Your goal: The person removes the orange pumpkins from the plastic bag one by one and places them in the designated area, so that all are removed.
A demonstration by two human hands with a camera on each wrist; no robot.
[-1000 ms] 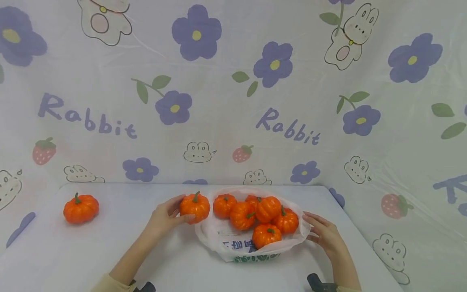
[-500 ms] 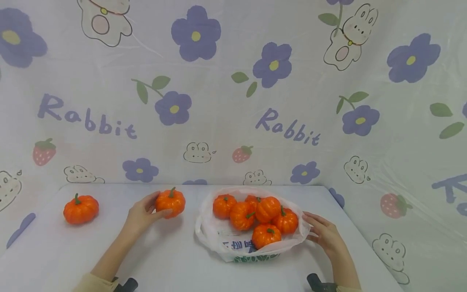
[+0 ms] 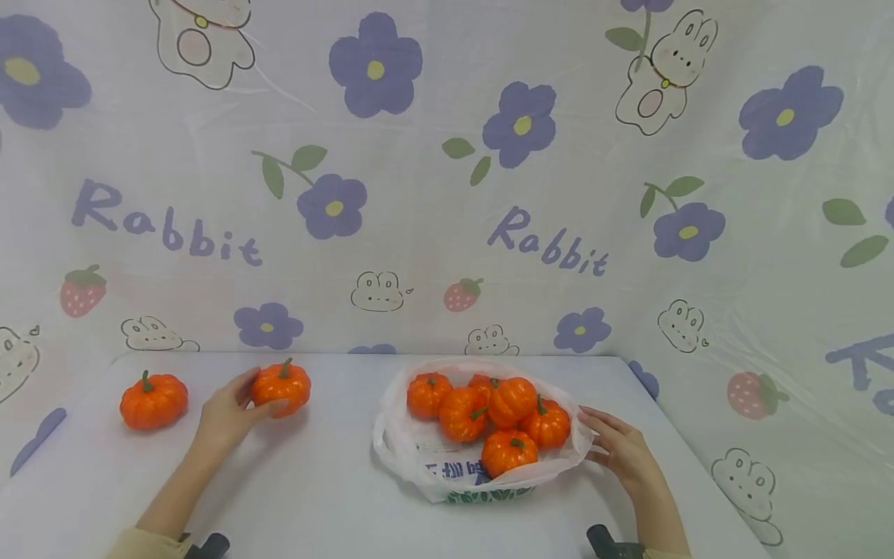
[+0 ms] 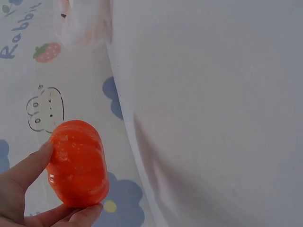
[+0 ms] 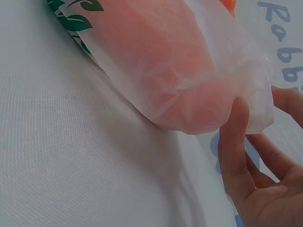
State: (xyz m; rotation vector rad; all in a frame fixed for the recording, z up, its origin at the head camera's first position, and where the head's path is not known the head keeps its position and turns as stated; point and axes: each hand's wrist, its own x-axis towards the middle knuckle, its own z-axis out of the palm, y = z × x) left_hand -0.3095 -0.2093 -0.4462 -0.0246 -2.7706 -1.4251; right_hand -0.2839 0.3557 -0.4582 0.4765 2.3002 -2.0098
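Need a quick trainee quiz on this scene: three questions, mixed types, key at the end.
1. Count: how many orange pumpkins show inside the bag?

2. True or false: the left grip holds its pumpkin by the stem.

3. Multiple choice: what is the right grip holding?
A) a pumpkin
B) the edge of the bag
C) the edge of the tabletop

Key:
1. Six.
2. False; that pumpkin is held by its sides.
3. B
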